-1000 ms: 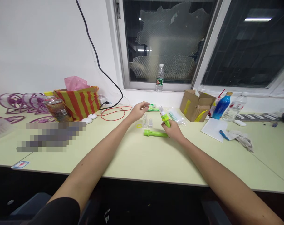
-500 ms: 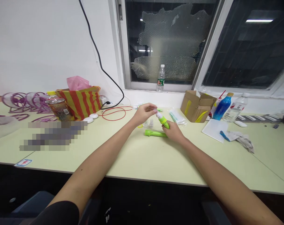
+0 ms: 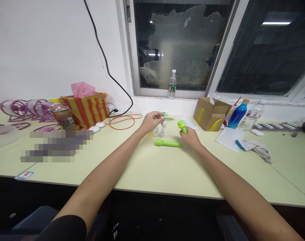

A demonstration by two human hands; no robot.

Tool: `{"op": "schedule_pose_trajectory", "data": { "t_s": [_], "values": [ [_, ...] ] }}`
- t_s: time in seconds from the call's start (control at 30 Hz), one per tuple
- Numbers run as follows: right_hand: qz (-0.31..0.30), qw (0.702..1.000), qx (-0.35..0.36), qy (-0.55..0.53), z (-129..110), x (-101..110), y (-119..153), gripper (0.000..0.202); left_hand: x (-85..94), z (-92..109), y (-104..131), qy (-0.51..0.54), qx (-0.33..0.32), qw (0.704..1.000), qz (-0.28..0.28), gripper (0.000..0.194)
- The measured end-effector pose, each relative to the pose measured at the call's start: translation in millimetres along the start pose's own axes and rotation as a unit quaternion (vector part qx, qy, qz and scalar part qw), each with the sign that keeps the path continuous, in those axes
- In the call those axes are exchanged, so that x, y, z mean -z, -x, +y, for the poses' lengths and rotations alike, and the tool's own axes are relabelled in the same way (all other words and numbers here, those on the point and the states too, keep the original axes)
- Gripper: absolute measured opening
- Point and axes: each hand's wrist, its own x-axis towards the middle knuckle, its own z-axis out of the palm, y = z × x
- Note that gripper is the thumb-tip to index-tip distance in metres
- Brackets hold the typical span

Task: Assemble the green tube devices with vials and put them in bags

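Note:
My left hand (image 3: 151, 122) is above the table, its thumb and fingers pinching a small white cylindrical part (image 3: 164, 123). In my right hand (image 3: 190, 135) a bright green plastic tube (image 3: 182, 125) is gripped, its wider end pointing up and away. The two parts are apart from each other. A second green tube (image 3: 168, 143) lies lengthwise on the table between the hands. Below the left fingertips stand a small clear container (image 3: 157, 131) and a small whitish bottle (image 3: 162, 133). Close by lies a yellow ring (image 3: 150, 135).
Behind the hands lie a green pen-like item (image 3: 167, 118) and a clear plastic packet (image 3: 189, 121). A cardboard box (image 3: 209, 115), bottles and a glove (image 3: 256, 149) are to the right. Leftward sit a red cable (image 3: 124, 121), a striped bag (image 3: 88, 110) and a tea bottle (image 3: 64, 115).
The white part has come off the green tube and moved left with my left hand. My right hand has shifted slightly right with the tube, uncovering the end of the tube on the table.

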Motion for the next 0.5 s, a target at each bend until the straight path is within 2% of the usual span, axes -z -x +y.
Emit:
{"op": "schedule_pose_trajectory", "data": {
  "t_s": [0.1, 0.27, 0.37, 0.5],
  "values": [
    [-0.006, 1.0, -0.001, -0.003, -3, -1, 2, 0.01, -2.1, 1, 5, -0.046, -0.023, 0.998, -0.041, 0.024],
    [-0.015, 1.0, -0.001, -0.004, -5, -1, 3, 0.01, -2.8, 1, 9, -0.106, -0.052, 0.99, -0.078, 0.015],
    [-0.014, 1.0, -0.001, -0.001, -4, -2, 2, 0.01, -2.9, -1, 4, -0.107, -0.048, 0.991, -0.068, 0.015],
    [-0.014, 1.0, -0.001, 0.006, -3, -2, 1, 0.01, -6.0, -8, -7, -0.11, -0.028, 0.993, -0.023, 0.022]
  ]
}}
